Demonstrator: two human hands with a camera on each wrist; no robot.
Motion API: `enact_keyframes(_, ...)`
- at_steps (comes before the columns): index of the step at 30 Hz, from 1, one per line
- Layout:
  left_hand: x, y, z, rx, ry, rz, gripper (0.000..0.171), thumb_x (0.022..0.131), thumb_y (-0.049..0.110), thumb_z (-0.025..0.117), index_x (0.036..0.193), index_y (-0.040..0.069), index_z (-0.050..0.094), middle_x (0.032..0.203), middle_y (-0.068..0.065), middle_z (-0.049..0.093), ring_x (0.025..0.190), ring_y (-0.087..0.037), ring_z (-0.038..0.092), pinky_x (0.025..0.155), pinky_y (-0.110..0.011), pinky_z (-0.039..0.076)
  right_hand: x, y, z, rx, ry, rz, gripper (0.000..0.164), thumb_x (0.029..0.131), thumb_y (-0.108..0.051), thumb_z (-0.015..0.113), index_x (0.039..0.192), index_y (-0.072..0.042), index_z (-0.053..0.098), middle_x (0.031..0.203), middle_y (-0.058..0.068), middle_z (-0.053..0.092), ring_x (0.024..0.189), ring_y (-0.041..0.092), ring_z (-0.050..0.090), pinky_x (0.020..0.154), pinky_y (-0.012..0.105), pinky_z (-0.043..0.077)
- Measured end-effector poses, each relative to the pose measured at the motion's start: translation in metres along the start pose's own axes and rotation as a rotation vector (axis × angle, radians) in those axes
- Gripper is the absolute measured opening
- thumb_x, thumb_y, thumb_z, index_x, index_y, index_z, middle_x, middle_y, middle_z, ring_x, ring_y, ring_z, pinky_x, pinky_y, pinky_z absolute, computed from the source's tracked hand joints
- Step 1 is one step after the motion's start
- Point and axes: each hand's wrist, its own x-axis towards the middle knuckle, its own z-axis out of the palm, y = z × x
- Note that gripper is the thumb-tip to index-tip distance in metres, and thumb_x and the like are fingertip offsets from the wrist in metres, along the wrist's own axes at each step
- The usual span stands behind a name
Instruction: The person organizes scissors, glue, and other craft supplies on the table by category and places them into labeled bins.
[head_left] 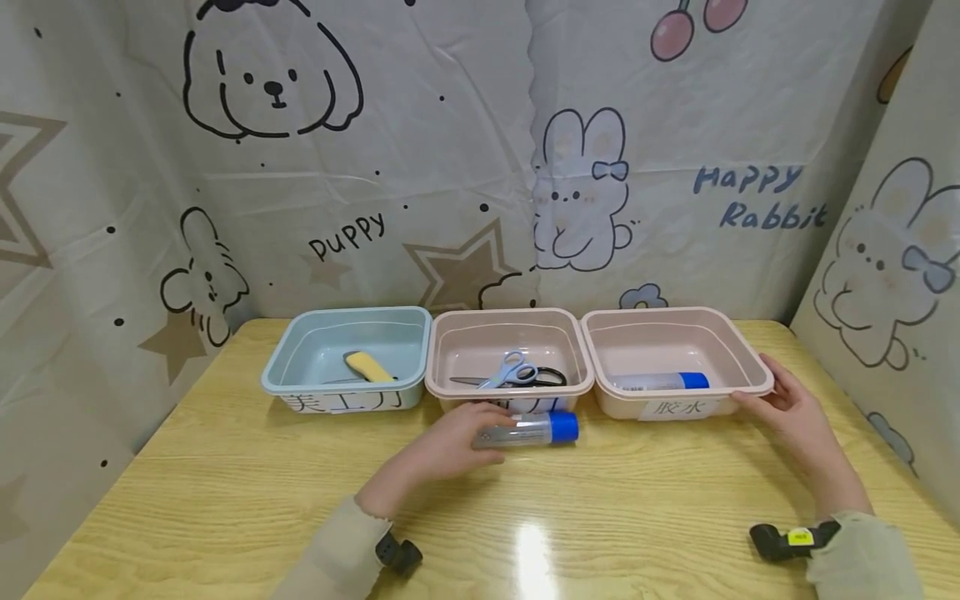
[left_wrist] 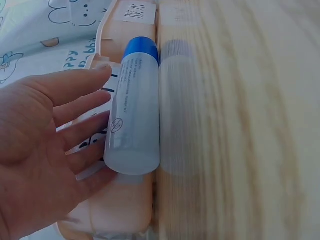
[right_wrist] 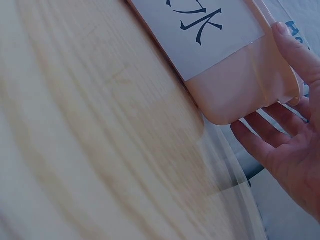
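Observation:
A clear glue bottle (head_left: 525, 429) with a blue cap lies on its side in front of the middle pink bin (head_left: 442, 392). My left hand (head_left: 457, 437) is at the bottle's uncapped end, its fingers spread and loosely extended beside it; in the left wrist view the bottle (left_wrist: 134, 110) hides some fingertips. At the right pink bin (head_left: 753, 375), my right hand (head_left: 798, 417) holds the front right corner. Its thumb lies on the rim and the other fingers touch the side wall, as the right wrist view shows. Another blue-capped glue bottle (head_left: 660, 381) lies inside that bin.
Blue-handled scissors (head_left: 513, 367) and black-handled scissors (head_left: 551, 377) lie in the middle bin. On the left, a blue bin (head_left: 273, 379) holds a yellow utility knife (head_left: 367, 367). The bins stand side by side near the wooden table's (head_left: 225, 500) back edge, before a printed curtain (head_left: 450, 167).

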Motion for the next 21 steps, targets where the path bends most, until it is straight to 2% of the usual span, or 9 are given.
enact_keyframes(5,-0.0015,-0.0021,0.0001,-0.04,0.007,-0.014,0.043,0.082,0.021,0.067,0.122,0.012,0.057,0.127,-0.004,0.053,0.12,-0.022,0.045,0.102,-0.039,0.035,-0.0011,-0.0005,-0.0002,0.009,0.005,-0.006,0.077,0.088,-0.033,0.059,0.147,-0.024,0.011,0.149,0.015,0.022,0.098,-0.014,0.037,0.072,0.001,0.039)
enact_keyframes(9,-0.0029,-0.0049,0.0019,-0.026,0.008,-0.046,0.049,0.08,0.017,0.068,0.127,0.01,0.053,0.128,-0.006,0.052,0.119,-0.021,0.046,0.1,-0.039,0.038,-0.001,-0.0008,-0.0001,0.018,0.007,-0.005,0.078,0.088,-0.033,0.059,0.147,-0.023,0.01,0.149,0.016,0.021,0.099,-0.012,0.038,0.073,0.001,0.04)
enact_keyframes(15,-0.0034,-0.0064,0.0036,-0.061,0.012,-0.061,0.047,0.079,0.011,0.068,0.125,0.014,0.055,0.127,-0.006,0.052,0.117,-0.019,0.047,0.098,-0.037,0.04,-0.0005,-0.0014,-0.0005,0.007,0.004,0.003,0.079,0.087,-0.035,0.059,0.147,-0.023,0.009,0.149,0.019,0.019,0.101,-0.01,0.038,0.072,0.001,0.04)
enact_keyframes(21,0.0005,-0.0047,0.0043,-0.103,-0.032,-0.107,0.052,0.078,0.013,0.069,0.127,0.019,0.053,0.127,-0.002,0.054,0.109,-0.014,0.051,0.093,-0.035,0.043,-0.0011,-0.0022,-0.0011,-0.003,-0.001,0.017,0.08,0.087,-0.036,0.058,0.147,-0.023,0.008,0.149,0.02,0.018,0.103,-0.006,0.04,0.072,0.002,0.041)
